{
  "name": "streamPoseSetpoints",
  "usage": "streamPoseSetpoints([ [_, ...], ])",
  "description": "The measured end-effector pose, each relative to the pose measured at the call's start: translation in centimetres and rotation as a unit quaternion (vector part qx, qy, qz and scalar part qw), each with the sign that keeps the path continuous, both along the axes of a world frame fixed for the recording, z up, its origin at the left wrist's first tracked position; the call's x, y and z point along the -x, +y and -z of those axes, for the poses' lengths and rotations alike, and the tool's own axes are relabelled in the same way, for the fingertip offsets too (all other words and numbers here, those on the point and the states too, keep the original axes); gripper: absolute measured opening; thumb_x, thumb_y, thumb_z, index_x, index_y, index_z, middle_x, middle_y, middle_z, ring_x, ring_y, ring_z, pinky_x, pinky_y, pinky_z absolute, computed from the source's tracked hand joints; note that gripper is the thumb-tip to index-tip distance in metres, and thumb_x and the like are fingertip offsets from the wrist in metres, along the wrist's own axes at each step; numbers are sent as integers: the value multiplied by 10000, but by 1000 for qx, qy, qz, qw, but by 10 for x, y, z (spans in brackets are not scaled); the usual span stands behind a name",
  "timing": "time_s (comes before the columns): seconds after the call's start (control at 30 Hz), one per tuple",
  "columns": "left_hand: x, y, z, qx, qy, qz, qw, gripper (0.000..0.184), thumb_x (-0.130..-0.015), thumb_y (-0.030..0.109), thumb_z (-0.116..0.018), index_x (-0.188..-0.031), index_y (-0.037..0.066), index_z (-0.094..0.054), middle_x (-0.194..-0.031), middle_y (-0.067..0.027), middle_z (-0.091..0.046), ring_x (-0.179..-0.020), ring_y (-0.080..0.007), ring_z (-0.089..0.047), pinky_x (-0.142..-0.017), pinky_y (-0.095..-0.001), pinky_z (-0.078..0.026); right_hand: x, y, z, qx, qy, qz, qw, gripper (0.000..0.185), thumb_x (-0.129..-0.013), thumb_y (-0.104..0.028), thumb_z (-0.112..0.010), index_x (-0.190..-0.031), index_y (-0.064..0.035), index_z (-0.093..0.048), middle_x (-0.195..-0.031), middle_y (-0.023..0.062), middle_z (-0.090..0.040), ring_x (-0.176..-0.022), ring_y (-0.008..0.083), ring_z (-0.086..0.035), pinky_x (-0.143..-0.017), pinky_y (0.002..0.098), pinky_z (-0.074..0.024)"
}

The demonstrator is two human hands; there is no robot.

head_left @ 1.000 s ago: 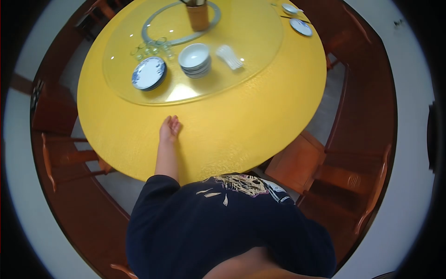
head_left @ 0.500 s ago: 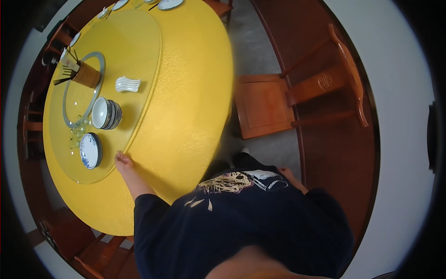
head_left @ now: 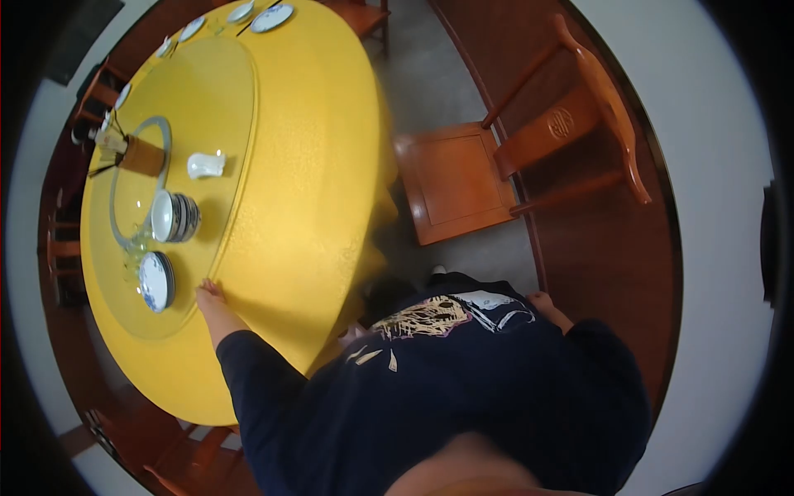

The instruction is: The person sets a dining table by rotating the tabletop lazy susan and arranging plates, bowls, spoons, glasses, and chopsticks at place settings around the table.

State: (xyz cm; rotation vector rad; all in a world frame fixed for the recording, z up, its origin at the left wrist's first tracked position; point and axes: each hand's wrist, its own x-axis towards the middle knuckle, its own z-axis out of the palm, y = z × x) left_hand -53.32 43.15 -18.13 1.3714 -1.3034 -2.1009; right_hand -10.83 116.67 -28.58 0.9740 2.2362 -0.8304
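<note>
Around yellow table, wooden chairs; left hand at turntable, right hand apart; both: openness, hold unclear.

Dining room, round table, turntable, wooden chairs

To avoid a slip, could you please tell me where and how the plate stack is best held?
Probably with fingers curled under its outer rim, coming from the edge of the turntable near the left hand: the plate stack is low and round, and that side lies open, while the bowl stack stands close on another side.
</note>
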Motion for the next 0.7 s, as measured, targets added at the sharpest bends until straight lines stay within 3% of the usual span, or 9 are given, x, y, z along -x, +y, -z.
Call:
streamPoseSetpoints([
  [0.07,-7,1,-1,-45,25,30,998,353,-878,336,-292,-998,38,-439,-819,-55,-565,-500,-73,-480,-443,-135,-436,-9,27,41,-103,-44,-398,911,241,-675,-244,-579,-781,-30,-612,-738,134,-605,-688,242,-593,-629,352,-455],
  [0.13,-20,26,-21,-30,28,54,998,345,-876,330,-319,-1000,30,-433,-863,-84,-562,-549,-81,-513,-439,-138,-454,-17,38,97,-92,-10,-453,887,208,-660,-220,-596,-782,-52,-608,-773,173,-594,-684,305,-587,-609,378,-466],
  [0.27,-27,19,-19,-72,55,42,995,280,-863,291,-389,-968,38,-449,-763,-91,-573,-524,-94,-525,-384,-131,-442,43,36,138,-105,73,-450,884,221,-715,-236,-538,-770,-28,-587,-690,130,-587,-589,250,-569,-564,350,-460],
  [0.3,-29,13,-15,-81,53,61,993,268,-859,288,-402,-937,38,-460,-744,-89,-575,-525,-96,-533,-384,-133,-444,81,15,124,26,19,-170,985,214,-738,-227,-510,-753,-26,-581,-660,112,-573,-564,236,-553,-537,335,-454],
  [0.33,-31,12,-17,-89,53,81,991,258,-855,285,-415,-907,38,-470,-725,-87,-577,-525,-97,-541,-385,-134,-445,124,-13,99,154,-41,127,979,217,-761,-217,-482,-735,-24,-575,-630,94,-560,-540,222,-537,-510,321,-447],
  [0.37,-30,13,-18,-94,52,61,992,250,-857,280,-411,-859,40,-479,-716,-78,-580,-540,-102,-553,-386,-136,-452,166,-26,56,118,85,-98,985,158,-776,-143,-463,-691,-41,-550,-594,77,-539,-474,204,-510,-423,296,-417],
  [0.47,-32,21,-31,-101,42,64,992,232,-857,274,-413,-793,64,-485,-701,-58,-582,-504,-75,-530,-372,-132,-441,260,-99,4,267,192,24,944,171,-824,-156,-452,-714,-45,-521,-529,55,-499,-451,107,-451,-395,236,-355],
  [0.53,-29,12,-21,-109,40,92,989,220,-849,296,-428,-821,87,-492,-741,-43,-595,-443,-35,-470,-343,-113,-398,306,-134,-34,349,222,40,909,172,-829,-199,-472,-849,-31,-501,-700,46,-536,-539,106,-508,-452,220,-410],
  [0.7,-28,28,-44,-96,2,71,993,249,-849,323,-422,-879,84,-484,-825,-37,-604,-415,0,-394,-320,-88,-327,380,-194,-125,370,260,-96,887,201,-804,-178,-509,-898,0,-515,-697,43,-532,-563,98,-509,-491,208,-408],
])
